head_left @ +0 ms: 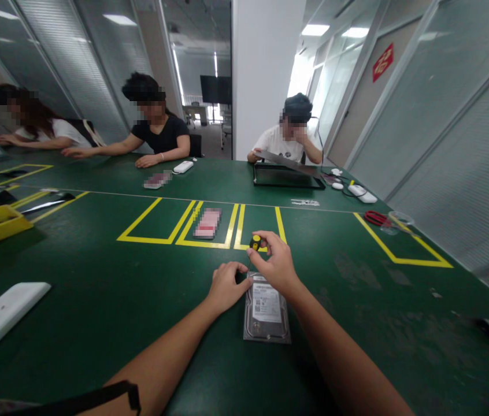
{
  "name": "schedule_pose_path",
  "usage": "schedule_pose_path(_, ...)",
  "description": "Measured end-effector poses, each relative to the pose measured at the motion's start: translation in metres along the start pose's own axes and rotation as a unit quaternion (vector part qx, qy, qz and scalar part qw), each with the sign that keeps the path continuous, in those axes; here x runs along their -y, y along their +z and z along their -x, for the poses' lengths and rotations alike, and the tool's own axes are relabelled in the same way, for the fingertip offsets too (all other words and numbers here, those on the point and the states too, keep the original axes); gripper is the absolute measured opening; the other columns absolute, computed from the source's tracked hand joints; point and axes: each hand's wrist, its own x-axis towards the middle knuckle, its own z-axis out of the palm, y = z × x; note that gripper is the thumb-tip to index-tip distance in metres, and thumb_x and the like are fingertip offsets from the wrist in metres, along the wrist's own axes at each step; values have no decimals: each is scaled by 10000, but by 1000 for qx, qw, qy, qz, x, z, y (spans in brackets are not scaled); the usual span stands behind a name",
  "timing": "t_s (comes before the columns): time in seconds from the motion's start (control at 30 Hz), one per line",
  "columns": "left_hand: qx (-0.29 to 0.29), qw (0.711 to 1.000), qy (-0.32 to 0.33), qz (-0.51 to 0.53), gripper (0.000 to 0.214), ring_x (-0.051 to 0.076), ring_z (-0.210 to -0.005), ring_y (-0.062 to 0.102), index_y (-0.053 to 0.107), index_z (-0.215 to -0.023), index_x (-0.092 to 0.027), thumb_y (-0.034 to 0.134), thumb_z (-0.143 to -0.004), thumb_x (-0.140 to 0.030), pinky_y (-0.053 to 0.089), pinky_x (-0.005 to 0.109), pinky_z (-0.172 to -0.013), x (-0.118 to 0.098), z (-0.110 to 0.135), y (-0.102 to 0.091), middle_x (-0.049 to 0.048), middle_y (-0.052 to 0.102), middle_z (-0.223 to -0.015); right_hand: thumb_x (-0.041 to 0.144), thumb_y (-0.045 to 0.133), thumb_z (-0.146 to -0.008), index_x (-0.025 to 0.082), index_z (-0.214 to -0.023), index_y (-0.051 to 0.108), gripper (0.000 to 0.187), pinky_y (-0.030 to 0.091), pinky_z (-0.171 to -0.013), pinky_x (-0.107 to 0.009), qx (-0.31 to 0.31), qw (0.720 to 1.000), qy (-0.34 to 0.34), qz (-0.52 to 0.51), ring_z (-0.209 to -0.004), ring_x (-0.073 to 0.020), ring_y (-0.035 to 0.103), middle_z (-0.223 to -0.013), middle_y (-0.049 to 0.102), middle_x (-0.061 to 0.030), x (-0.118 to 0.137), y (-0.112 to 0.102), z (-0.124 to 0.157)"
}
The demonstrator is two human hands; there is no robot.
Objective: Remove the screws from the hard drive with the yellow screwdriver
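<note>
The drive (pixel 267 315) is laid flat on the bench (pixel 149 312), label up. Above its far left corner, a driver (pixel 256 242) is pinched by its handle in the right hand (pixel 278 263). The left hand (pixel 226 287) is set beside that corner, fingers curled; whether anything is gripped there cannot be told. Fastener work at that corner seems to be in hand; a squarely seated tip and a steadied drive are called for next.
</note>
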Motion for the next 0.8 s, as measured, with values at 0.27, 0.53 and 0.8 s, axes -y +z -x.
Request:
schedule_pose_path(0.27,1,1000,0,-2,220,258,-1014,617,659,-980,-211,694,-816,-353,456,387,-892,3,0,1,36,711,-1034,289,632,-814,165,-941,669,181,447,-690,-275,67,995,69,-25,-765,-160,586,-861,668,-37,-3,2,-1)
schedule_pose_path(0.53,1,1000,-1,-8,237,259,-1021,611,648,-993,-207,695,-819,-362,444,389,-899,2,0,1,42,703,-1041,334,653,-833,150,-954,692,224,480,-697,-277,79,985,102,-114,-768,-156,612,-860,691,-45,7,-14,-10)
schedule_pose_path(0.8,2,1000,3,4,274,268,-1042,600,629,-1043,-203,690,-828,-361,450,406,-909,2,2,0,61,685,-1083,350,676,-848,185,-1044,689,257,511,-698,-290,52,991,67,-100,-804,-159,618,-948,662,-52,51,-80,-16)
